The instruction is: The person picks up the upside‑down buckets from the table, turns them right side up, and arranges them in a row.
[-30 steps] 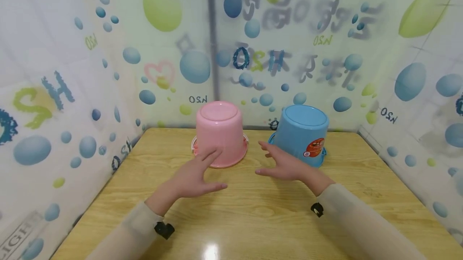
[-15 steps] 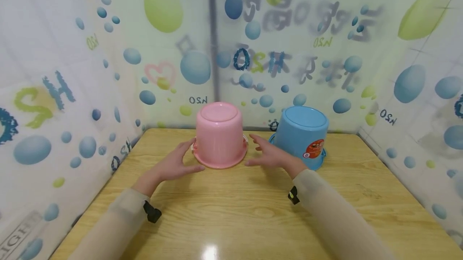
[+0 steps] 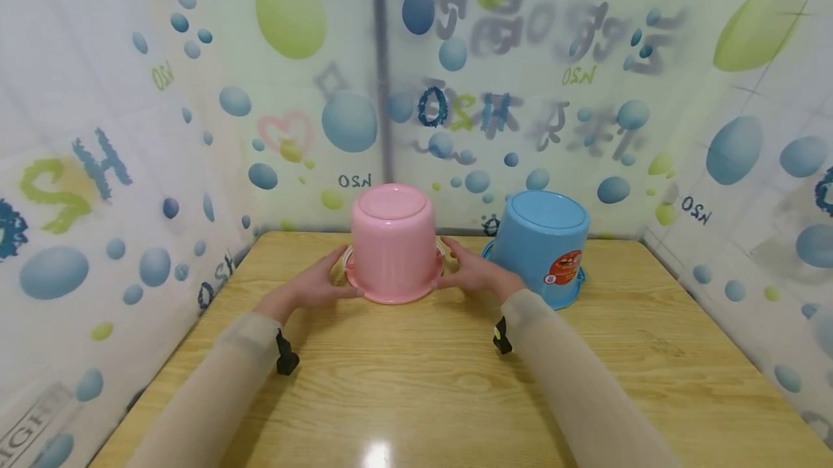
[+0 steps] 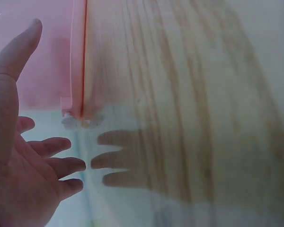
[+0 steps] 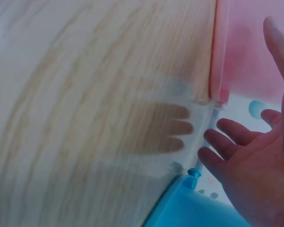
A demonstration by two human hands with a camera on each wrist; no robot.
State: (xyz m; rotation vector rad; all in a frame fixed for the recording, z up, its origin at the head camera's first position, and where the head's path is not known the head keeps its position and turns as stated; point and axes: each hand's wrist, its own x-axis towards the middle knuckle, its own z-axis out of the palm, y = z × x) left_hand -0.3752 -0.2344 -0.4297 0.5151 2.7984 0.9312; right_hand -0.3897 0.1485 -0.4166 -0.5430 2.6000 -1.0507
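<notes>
A pink bucket (image 3: 393,247) stands upside down on the wooden table, its rim on the wood. On its left side my left hand (image 3: 317,281) is spread around the lower wall, thumb in front by the rim and fingers at the side. My right hand (image 3: 473,273) mirrors this on the right side, between the pink bucket and an upturned blue bucket (image 3: 543,236). Both wrist views show fingers spread and relaxed: the left hand (image 4: 26,175) and the right hand (image 5: 255,161) are close to the pink wall. Firm contact cannot be made out.
The blue bucket with a red sticker (image 3: 565,267) stands close behind my right hand. A wooden table (image 3: 416,396) extends in front. Patterned curtains (image 3: 293,92) enclose the back and both sides. A black strap (image 3: 286,354) hangs at each wrist.
Both hands have moved from in front of the buckets to either side of the pink one; the right hand went left, away from the blue bucket. Neither bucket has moved.
</notes>
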